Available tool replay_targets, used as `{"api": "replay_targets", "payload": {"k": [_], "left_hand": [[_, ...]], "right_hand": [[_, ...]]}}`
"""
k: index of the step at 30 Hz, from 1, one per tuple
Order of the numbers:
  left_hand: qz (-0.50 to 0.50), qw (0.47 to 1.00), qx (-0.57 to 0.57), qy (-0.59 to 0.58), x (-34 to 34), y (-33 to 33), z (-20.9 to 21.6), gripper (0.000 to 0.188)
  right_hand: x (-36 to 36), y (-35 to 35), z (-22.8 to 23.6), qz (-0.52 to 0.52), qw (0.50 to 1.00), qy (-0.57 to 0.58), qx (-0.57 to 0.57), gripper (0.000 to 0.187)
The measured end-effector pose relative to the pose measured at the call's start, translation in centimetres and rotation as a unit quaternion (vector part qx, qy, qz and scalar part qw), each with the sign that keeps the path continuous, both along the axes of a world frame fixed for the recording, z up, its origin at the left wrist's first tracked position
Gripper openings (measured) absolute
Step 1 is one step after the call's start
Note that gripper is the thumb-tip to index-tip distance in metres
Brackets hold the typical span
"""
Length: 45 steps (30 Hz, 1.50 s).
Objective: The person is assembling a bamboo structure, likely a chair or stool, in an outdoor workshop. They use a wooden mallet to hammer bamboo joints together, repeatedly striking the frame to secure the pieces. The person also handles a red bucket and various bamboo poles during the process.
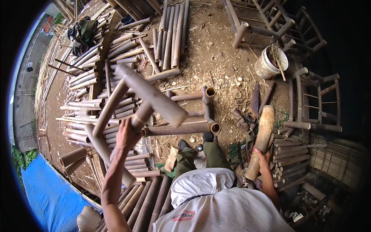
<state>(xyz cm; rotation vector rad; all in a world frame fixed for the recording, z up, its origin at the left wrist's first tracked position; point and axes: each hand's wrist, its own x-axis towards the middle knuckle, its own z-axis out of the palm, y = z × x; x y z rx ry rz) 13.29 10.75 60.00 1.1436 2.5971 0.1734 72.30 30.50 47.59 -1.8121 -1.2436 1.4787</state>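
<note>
My left hand [128,136] is closed around a rail of a bamboo frame [156,96], made of thick brown poles joined with crosspieces. It is raised and tilted, and its near-left end is slightly blurred. In my right hand [262,159] is a thick, worn yellow-brown bamboo club [266,125], gripped near its lower end and pointing away from me. Between the hands, by my feet, lies another bamboo frame [179,128] with hollow pole ends facing right. The raised frame partly hides it.
Cut bamboo poles [177,34] lie in rows at the far side and left. A white bucket [266,67] holds sticks. Finished-looking bamboo frames [309,101] stand at the right, beside stacked short poles [291,158]. A handsaw [255,98] rests among wood chips. A blue tarp [50,193] is at lower left.
</note>
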Motion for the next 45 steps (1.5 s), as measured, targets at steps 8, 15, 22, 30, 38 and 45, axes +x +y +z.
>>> {"api": "replay_targets", "payload": {"k": [8, 15, 22, 30, 38, 45], "left_hand": [[-0.276, 0.957, 0.016, 0.093, 8.1, 10.2, -4.6, 0.068], [-0.312, 0.944, 0.051, 0.094, 10.5, 13.8, -10.7, 0.061], [-0.307, 0.949, 0.027, 0.063, 8.6, 14.5, -12.4, 0.074], [-0.336, 0.932, 0.087, 0.100, 7.8, 12.8, -14.4, 0.059], [-0.313, 0.943, 0.083, 0.079, 6.1, 12.6, -15.0, 0.048], [0.082, 0.975, 0.207, 0.011, 2.9, 6.4, -11.7, 0.099]], "right_hand": [[-8.2, -0.3, 4.7, 0.061, 0.980, 0.140, -0.128, 0.043], [-13.9, -2.0, 2.8, 0.093, 0.975, 0.199, -0.021, 0.053], [-17.5, -2.1, -1.9, 0.102, 0.985, 0.136, 0.016, 0.065], [-19.6, -6.1, -0.6, 0.089, 0.991, -0.006, 0.097, 0.080], [-23.5, -6.2, -0.4, 0.077, 0.986, -0.094, 0.111, 0.081], [-21.9, -4.9, -1.1, 0.020, 0.991, -0.113, 0.064, 0.080]]}}
